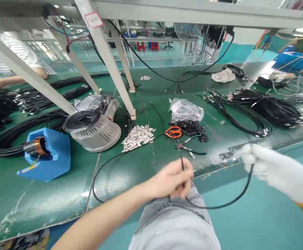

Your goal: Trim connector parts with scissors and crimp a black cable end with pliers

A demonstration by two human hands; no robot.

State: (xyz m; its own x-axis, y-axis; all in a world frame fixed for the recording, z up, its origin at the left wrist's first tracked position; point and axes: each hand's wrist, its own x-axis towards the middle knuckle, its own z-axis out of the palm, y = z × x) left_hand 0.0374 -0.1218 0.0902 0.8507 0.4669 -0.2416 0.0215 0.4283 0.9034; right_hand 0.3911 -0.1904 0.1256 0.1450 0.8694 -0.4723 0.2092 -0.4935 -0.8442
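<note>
A thin black cable [216,208] hangs in a loop between my two hands, over my lap and the floor. My bare left hand [176,178] is closed around it near the table's front edge. Off to the right, my right hand [257,159], in a white glove with a yellow cuff, pinches another part of the cable. Just beyond my left hand lie orange-handled scissors [173,132] and green-handled pliers [193,150]. Near them are a heap of small metal connectors [139,137] and a pile of small black parts [191,128].
A grey round machine [95,133] and a blue tape dispenser [48,154] stand at left. Bundles of black cables [268,107] lie at right, more at far left. A clear plastic bag [185,110] sits mid-table. White shelf posts [109,59] rise from the table. Another person's arm [16,80] rests at far left.
</note>
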